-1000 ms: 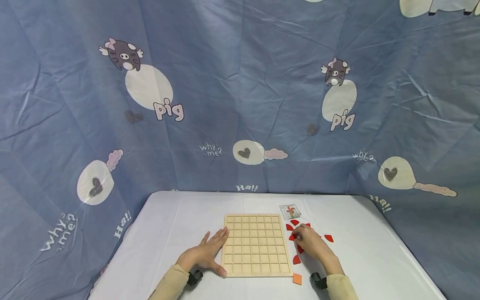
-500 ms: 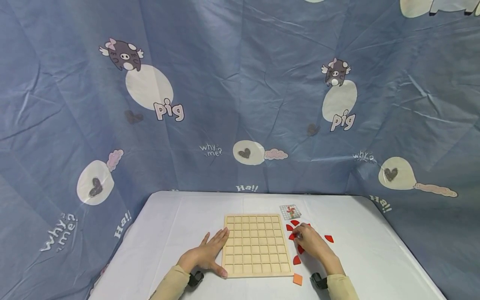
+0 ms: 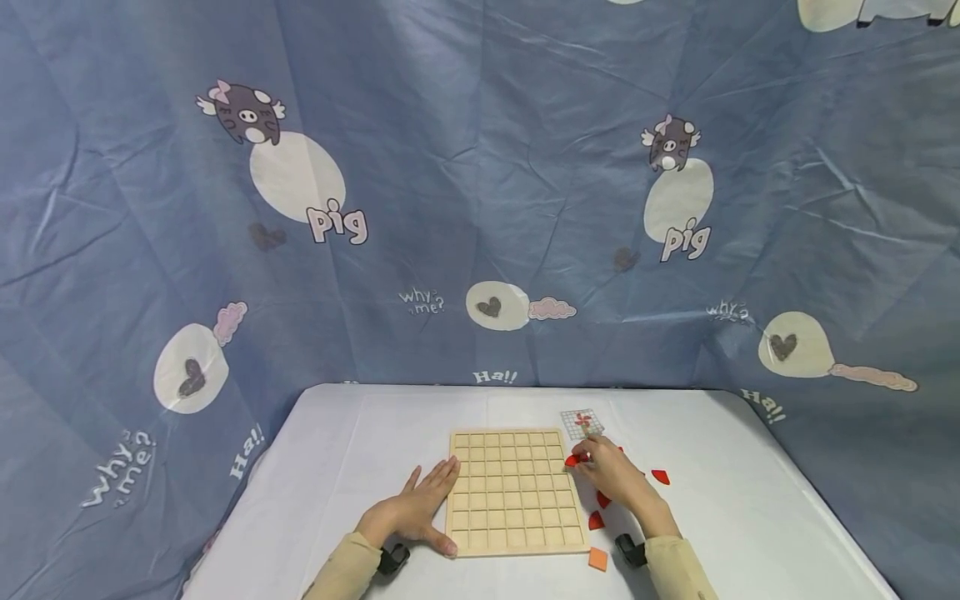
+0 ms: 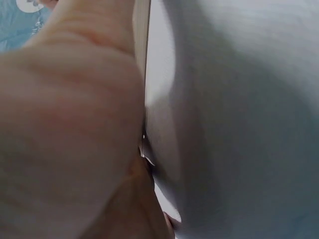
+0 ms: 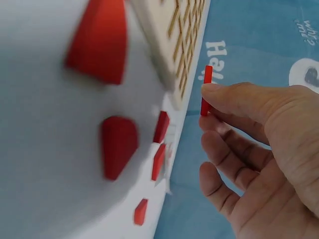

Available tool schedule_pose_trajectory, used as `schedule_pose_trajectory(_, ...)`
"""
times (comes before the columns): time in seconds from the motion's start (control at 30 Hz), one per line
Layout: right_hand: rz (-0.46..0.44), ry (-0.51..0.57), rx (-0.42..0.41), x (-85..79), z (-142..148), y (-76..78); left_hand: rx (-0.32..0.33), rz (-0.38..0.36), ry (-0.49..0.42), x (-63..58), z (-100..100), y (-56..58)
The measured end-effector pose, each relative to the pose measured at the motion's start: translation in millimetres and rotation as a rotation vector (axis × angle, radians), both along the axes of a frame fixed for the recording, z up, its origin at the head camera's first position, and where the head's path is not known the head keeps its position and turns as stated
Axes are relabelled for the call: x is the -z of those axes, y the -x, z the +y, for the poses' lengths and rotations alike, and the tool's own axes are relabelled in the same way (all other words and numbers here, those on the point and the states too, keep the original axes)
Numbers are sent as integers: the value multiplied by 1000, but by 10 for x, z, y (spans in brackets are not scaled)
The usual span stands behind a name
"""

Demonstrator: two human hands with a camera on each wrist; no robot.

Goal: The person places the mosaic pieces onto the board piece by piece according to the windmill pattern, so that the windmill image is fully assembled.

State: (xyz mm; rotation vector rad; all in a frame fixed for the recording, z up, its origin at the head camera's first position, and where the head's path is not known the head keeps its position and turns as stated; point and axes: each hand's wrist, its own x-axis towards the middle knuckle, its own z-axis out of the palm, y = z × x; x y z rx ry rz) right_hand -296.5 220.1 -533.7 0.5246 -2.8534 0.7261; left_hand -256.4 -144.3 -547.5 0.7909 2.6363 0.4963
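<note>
A square wooden board (image 3: 517,492) with a grid of recesses lies on the white table. My left hand (image 3: 408,510) rests at its left edge, fingers spread and fingertips on the rim. Palm and wrist of that hand fill much of the left wrist view. Beside the board's upper right edge, my right hand (image 3: 617,477) pinches a thin red tile (image 5: 207,74) between thumb and index finger. The other fingers curl loosely below it in the right wrist view. Several more red tiles with one curved side, such as one red tile (image 3: 596,521), lie under and around this hand.
A small card (image 3: 577,423) printed with a red flower on a grid lies past the board's far right corner. An orange square tile (image 3: 597,559) sits by the near right corner. Behind the table (image 3: 750,500) hangs a blue patterned cloth (image 3: 420,167).
My right hand has lifted a red tile from the group and moved slightly left and away, toward the board's right edge. The left hand stays in place.
</note>
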Motion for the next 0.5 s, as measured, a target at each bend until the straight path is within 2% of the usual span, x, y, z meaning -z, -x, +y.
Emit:
schedule_pose_trajectory(0.27, 96, -32, -113, -103, -132, 107, -6, 11, 6, 28, 1, 2)
schedule_pose_trajectory(0.5, 80, -73, -159, -146, -312, 188, 1, 20, 7, 11, -5, -6)
